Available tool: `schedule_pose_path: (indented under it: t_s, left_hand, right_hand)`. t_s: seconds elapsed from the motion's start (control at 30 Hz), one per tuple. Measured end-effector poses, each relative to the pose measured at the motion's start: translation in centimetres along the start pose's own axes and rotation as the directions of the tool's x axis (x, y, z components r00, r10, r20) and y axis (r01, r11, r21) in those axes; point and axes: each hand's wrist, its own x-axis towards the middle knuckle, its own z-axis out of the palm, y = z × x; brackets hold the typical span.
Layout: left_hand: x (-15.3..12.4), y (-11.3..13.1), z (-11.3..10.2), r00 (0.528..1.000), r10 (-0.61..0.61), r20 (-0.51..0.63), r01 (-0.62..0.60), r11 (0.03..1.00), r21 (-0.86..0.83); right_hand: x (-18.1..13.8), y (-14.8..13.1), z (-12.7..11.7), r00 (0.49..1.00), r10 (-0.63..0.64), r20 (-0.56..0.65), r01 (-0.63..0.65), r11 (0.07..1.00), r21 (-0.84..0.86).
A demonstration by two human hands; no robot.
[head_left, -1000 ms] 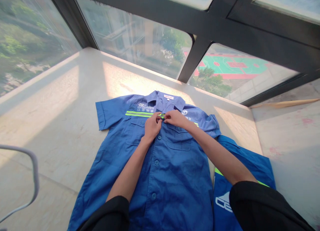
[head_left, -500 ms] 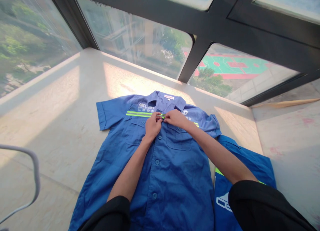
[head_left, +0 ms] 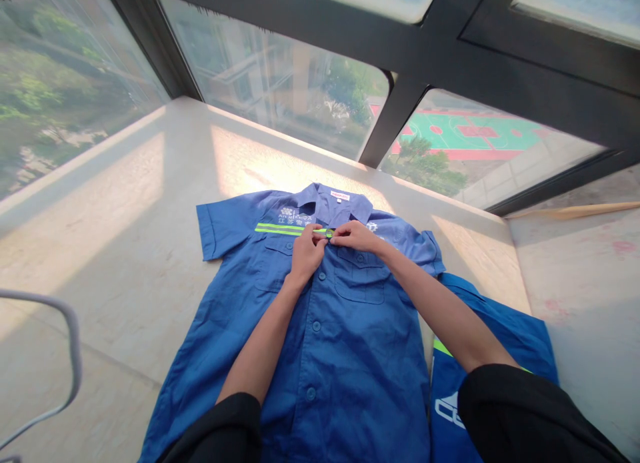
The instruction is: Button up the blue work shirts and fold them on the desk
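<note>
Blue short-sleeved work shirt (head_left: 367, 346) laid flat under the grip.
Left hand (head_left: 307, 255) and right hand (head_left: 356, 237) pinch its front placket, fingertips nearly meeting; collar (head_left: 357, 207) just beyond, chest stripe (head_left: 278, 229) level, button (head_left: 322, 276) just below.

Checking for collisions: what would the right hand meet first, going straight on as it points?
The right hand would probably meet the small round button on the blue fabric shirt, then the left hand; depth there is unclear.
</note>
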Motion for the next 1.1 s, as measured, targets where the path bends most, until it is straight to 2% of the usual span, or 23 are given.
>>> schedule_pose_path:
  t_s: [0.23,0.5,0.67,0.87,1.0,1.1]
  left_hand:
    - [-0.2,0.4,0.1,0.998,-0.008,-0.056,0.007,1.000,-0.019]
    - [-0.4,0.6,0.3,0.997,0.015,-0.072,-0.015,1.000,0.004]
    - [-0.4,0.6,0.4,0.996,-0.009,-0.091,0.012,0.999,0.032]
    - [-0.1,0.4,0.2,1.000,0.020,-0.011,-0.019,1.000,0.023]
    - [0.1,0.7,0.0,1.000,-0.017,-0.011,0.017,1.000,0.020]
    - [0.2,0.7,-0.1,1.000,0.014,0.001,-0.014,0.998,0.055]
  right_hand:
    - [0.5,-0.4,-0.7,0.988,0.115,0.107,-0.131,0.979,0.159]
    - [0.4,-0.4,-0.6,0.991,0.099,0.095,-0.115,0.976,0.186]
    - [0.2,-0.3,0.0,0.998,0.052,0.027,-0.055,0.985,0.162]
    - [-0.5,-0.5,1.1,0.996,-0.007,-0.093,0.013,0.998,0.060]
    - [-0.8,-0.4,1.8,0.988,-0.025,-0.155,0.029,0.999,0.021]
    - [-1.0,-0.4,2.3,0.979,-0.023,-0.203,0.024,1.000,0.001]
